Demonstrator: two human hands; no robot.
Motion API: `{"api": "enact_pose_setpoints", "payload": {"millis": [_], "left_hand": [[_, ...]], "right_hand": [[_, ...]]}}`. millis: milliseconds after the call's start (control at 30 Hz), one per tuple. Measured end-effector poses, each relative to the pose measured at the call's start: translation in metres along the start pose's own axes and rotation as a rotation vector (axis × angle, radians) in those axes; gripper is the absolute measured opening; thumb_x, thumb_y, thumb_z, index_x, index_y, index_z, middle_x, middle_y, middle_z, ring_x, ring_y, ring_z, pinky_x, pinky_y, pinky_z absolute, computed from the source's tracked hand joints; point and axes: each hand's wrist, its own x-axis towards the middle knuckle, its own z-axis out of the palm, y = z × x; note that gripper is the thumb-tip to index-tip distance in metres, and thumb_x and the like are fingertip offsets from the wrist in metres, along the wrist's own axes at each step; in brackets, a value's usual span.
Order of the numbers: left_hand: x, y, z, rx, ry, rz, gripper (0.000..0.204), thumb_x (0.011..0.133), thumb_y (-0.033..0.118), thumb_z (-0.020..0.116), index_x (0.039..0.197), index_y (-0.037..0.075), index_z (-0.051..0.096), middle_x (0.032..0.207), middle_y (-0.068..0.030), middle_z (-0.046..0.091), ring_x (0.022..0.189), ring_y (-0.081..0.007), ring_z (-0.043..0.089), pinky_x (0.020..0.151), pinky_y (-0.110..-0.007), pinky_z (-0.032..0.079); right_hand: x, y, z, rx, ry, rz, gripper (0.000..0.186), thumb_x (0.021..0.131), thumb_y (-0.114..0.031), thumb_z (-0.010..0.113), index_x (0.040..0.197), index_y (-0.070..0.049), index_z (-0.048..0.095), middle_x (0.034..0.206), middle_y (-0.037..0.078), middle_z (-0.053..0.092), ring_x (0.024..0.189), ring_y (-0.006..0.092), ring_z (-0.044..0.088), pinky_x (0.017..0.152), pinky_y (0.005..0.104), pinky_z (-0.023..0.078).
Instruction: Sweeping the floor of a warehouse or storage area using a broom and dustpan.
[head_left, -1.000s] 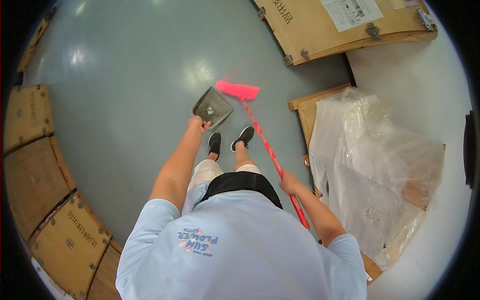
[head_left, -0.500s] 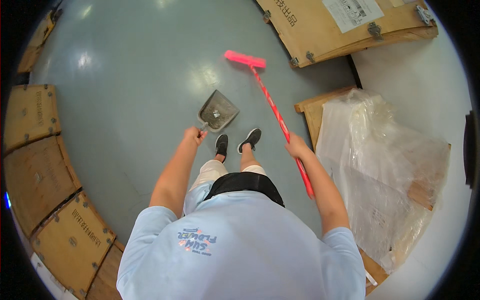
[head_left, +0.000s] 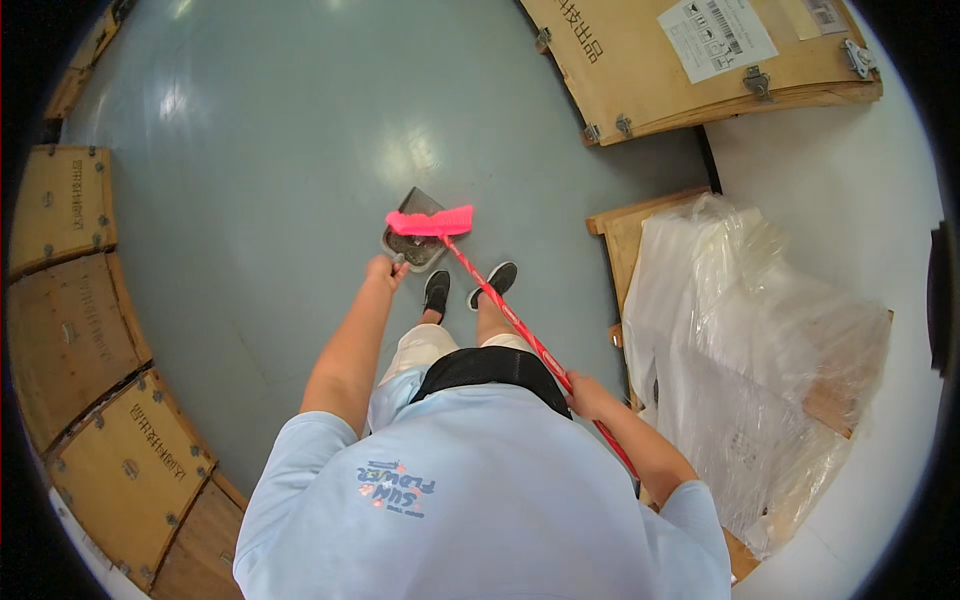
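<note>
My left hand [head_left: 382,270] grips the handle of a grey dustpan [head_left: 414,244] that rests on the grey-green floor just ahead of my black shoes [head_left: 468,287]. My right hand [head_left: 588,392] holds the long red shaft of a broom [head_left: 520,325] near its upper part. The broom's pink bristle head [head_left: 432,221] lies across the dustpan's mouth, covering its middle. The shaft runs diagonally from the pan down to my right side.
Plywood crates [head_left: 95,330] line the left edge in a curve. A large plywood crate [head_left: 690,60] with metal clasps stands at the top right. A pallet load wrapped in clear plastic [head_left: 750,350] stands close on my right, by a white wall.
The broom head has swept back from the far floor toward me and now lies over the dustpan. My right hand has pulled lower and back along my side. The dustpan stayed put.
</note>
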Motion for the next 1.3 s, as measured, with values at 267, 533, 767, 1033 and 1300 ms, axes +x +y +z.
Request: {"api": "enact_pose_setpoints", "payload": {"millis": [267, 533, 767, 1033, 1300], "left_hand": [[-0.007, -0.011, -0.023, -0.022, 0.022, 0.023, 0.006, 0.070, -0.003, 0.034, 0.066, -0.005, 0.037, 0.056, -0.0081, 0.038, 0.043, -0.0133, 0.040, 0.045, -0.027, 0.050], [-0.061, -0.047, -0.047, -0.020, 0.084, 0.068, 0.009, 0.072, -0.002, 0.037, 0.065, -0.005, 0.039, 0.056, -0.0076, 0.039, 0.044, -0.0129, 0.042, 0.047, -0.026, 0.050], [-0.081, -0.101, -0.098, -0.085, 0.062, 0.083, 0.009, 0.072, -0.002, 0.037, 0.065, -0.006, 0.039, 0.056, -0.0078, 0.039, 0.045, -0.0130, 0.042, 0.047, -0.027, 0.050], [-0.052, -0.174, -0.149, -0.174, 0.048, 0.068, 0.007, 0.072, -0.003, 0.034, 0.068, -0.006, 0.037, 0.060, -0.0098, 0.038, 0.046, -0.0145, 0.040, 0.047, -0.030, 0.050], [-0.027, -0.177, -0.159, -0.248, -0.013, 0.107, 0.016, 0.068, -0.008, 0.030, 0.082, -0.007, 0.037, 0.075, -0.0147, 0.037, 0.057, -0.0188, 0.042, 0.049, -0.031, 0.050]], "right_hand": [[0.031, 0.032, -0.093, -0.003, 0.208, -0.058, 0.034, 0.066, -0.010, 0.047, 0.097, -0.002, 0.035, 0.073, 0.023, 0.051, 0.070, 0.0362, 0.050, 0.061, 0.0424, 0.039], [0.214, 0.055, -0.214, 0.031, 0.387, 0.083, 0.024, 0.068, -0.005, 0.044, 0.090, 0.004, 0.041, 0.081, 0.023, 0.051, 0.078, 0.0339, 0.050, 0.066, 0.0396, 0.041], [0.220, 0.104, -0.152, -0.038, 0.422, 0.068, 0.026, 0.068, -0.003, 0.043, 0.093, 0.003, 0.040, 0.085, 0.025, 0.050, 0.083, 0.0336, 0.049, 0.070, 0.0384, 0.040], [0.092, 0.092, 0.044, -0.084, 0.233, 0.004, 0.031, 0.066, -0.007, 0.047, 0.094, 0.004, 0.036, 0.083, 0.025, 0.050, 0.078, 0.0357, 0.050, 0.067, 0.0383, 0.041], [-0.061, 0.040, 0.124, 0.087, -0.046, -0.140, 0.031, 0.066, -0.009, 0.049, 0.094, 0.000, 0.038, 0.071, 0.022, 0.052, 0.065, 0.0327, 0.053, 0.059, 0.0375, 0.042]]}}
